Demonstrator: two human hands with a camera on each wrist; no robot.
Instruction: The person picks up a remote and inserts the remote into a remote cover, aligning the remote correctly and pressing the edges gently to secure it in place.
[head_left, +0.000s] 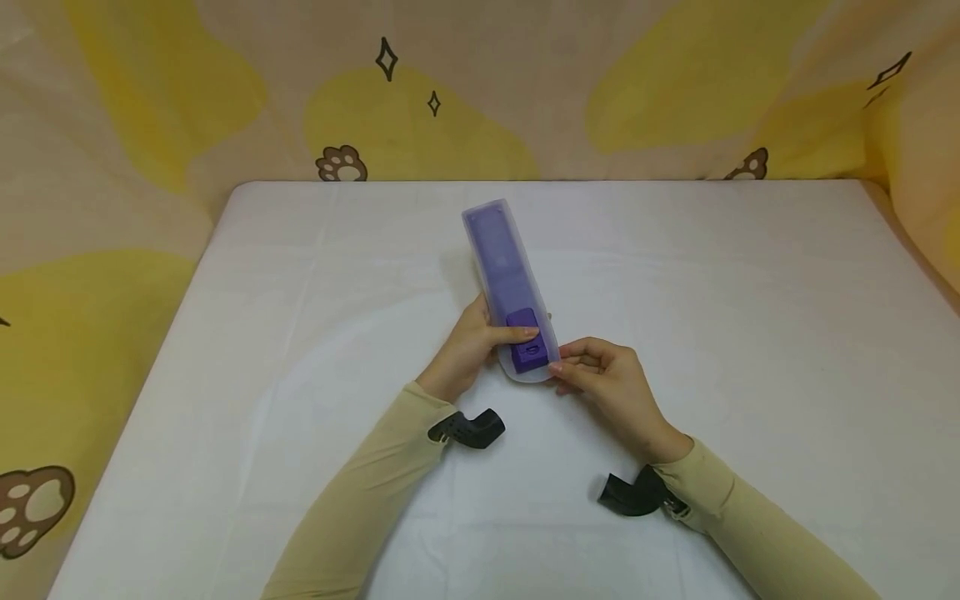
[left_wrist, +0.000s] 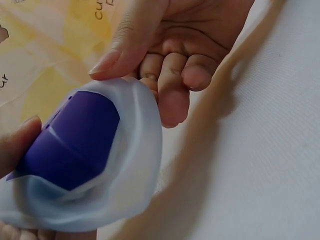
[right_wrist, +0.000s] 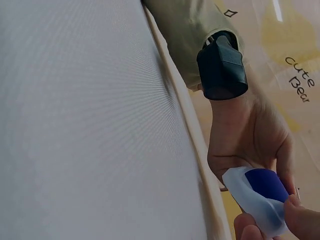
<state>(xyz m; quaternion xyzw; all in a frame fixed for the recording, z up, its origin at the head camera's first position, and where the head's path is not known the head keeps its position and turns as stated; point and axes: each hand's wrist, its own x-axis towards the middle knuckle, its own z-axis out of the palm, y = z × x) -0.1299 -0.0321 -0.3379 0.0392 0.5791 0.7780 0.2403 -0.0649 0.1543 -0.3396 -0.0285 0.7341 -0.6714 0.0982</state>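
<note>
A long, translucent whitish case (head_left: 506, 258) with a purple interior is held tilted above the white surface. Near its rounded lower end sits a darker purple block (head_left: 528, 360). My left hand (head_left: 468, 346) grips the case from the left, thumb lying across the block and fingers mostly hidden beneath. At the lower right edge, my right hand (head_left: 611, 379) pinches the rim between thumb and fingers. In the left wrist view, the right thumb (left_wrist: 107, 62) touches the whitish rim beside the block. The right wrist view shows the left palm (right_wrist: 250, 132) behind the case end.
The hands work over a table (head_left: 750, 333) covered in white cloth. A patterned yellow and beige cloth (head_left: 480, 100) hangs behind it and along the sides. Black camera mounts (head_left: 468, 428) are worn on both wrists, over beige sleeves.
</note>
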